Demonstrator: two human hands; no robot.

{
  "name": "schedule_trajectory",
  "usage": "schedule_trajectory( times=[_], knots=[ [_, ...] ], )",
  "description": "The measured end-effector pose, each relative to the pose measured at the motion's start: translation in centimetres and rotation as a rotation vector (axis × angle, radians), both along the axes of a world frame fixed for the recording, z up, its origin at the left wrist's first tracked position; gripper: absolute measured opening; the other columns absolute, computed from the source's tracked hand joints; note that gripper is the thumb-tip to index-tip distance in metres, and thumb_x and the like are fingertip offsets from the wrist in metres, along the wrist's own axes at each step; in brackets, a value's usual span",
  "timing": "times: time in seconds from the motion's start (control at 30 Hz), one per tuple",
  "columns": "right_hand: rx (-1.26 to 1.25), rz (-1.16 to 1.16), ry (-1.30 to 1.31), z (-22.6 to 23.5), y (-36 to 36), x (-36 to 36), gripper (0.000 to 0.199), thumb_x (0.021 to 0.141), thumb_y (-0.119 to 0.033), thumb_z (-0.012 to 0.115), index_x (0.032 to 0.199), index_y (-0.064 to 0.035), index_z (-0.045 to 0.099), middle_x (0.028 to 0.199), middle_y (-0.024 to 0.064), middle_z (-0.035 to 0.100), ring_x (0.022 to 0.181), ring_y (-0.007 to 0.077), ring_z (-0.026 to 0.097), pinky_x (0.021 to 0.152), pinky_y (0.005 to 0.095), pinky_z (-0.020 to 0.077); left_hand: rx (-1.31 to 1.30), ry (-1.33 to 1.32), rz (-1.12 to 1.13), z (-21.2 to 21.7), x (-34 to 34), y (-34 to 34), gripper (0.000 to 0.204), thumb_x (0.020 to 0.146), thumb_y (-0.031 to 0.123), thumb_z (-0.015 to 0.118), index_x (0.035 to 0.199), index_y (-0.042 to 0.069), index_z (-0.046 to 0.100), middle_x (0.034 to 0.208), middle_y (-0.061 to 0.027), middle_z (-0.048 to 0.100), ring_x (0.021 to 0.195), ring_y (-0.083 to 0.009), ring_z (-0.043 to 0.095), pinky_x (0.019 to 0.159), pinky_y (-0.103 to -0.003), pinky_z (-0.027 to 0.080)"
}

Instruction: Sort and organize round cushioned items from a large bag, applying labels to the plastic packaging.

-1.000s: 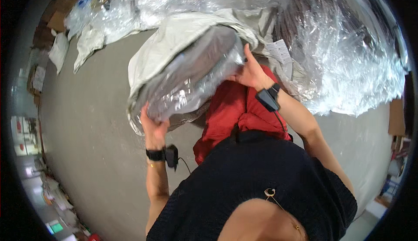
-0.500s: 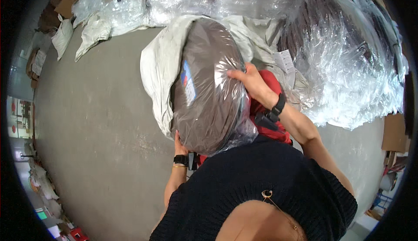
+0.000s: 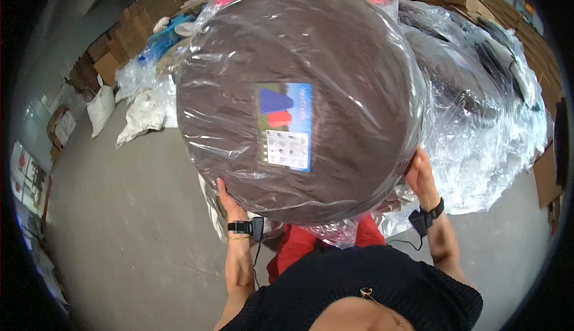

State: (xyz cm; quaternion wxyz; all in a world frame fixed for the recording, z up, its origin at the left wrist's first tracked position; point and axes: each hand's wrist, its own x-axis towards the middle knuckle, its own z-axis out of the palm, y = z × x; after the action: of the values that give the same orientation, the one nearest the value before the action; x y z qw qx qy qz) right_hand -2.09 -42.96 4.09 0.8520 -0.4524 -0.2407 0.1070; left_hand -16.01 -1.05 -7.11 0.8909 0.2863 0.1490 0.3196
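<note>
Head view: the round brown package point(image 3: 353, 122) is held up, clear wrap on, uncovered by the pale sacking point(image 3: 214, 208) below its lower-left rim; lifting looks done, setting down not yet. Left hand point(image 3: 229, 204) grips that rim; right hand point(image 3: 421, 175) holds the lower-right, its fingers partly hidden.

Round plastic-wrapped brown package point(image 3: 329, 107), left fingers point(image 3: 222, 189) and right fingers point(image 3: 421, 161) holding its edge

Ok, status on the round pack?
Left hand at lower left edge, right hand lower right. Brown round pack held up, label toward wearer. View directly behind blocked.
</note>
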Motion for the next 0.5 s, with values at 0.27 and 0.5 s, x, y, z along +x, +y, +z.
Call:
schedule_trajectory(
  times=[0.27,0.5],
  knots=[
    [-0.384,-0.442,-0.185,5.4,-1.4,7.5,0.056,0.073,-0.019,0.071,0.117,0.0035,0.045,0.109,0.0081,0.056,0.097,0.0152,0.053,0.084,0.0286,0.0424,0.582,-0.145,0.236,9.7,0.7,7.2,0.052,0.078,0.022,0.063,0.121,0.0,0.042,0.118,-0.0113,0.048,0.104,-0.0258,0.048,0.09,-0.037,0.04],
    [-0.464,-0.336,-0.348,10.7,-2.3,7.2,0.063,0.065,-0.017,0.077,0.117,0.0015,0.047,0.109,0.0082,0.056,0.1,0.016,0.051,0.09,0.0293,0.0387,0.805,-0.179,0.115,16.4,1.9,5.5,0.056,0.071,0.004,0.064,0.121,-0.001,0.041,0.117,-0.0107,0.048,0.105,-0.0244,0.048,0.091,-0.036,0.039]
  ],
)
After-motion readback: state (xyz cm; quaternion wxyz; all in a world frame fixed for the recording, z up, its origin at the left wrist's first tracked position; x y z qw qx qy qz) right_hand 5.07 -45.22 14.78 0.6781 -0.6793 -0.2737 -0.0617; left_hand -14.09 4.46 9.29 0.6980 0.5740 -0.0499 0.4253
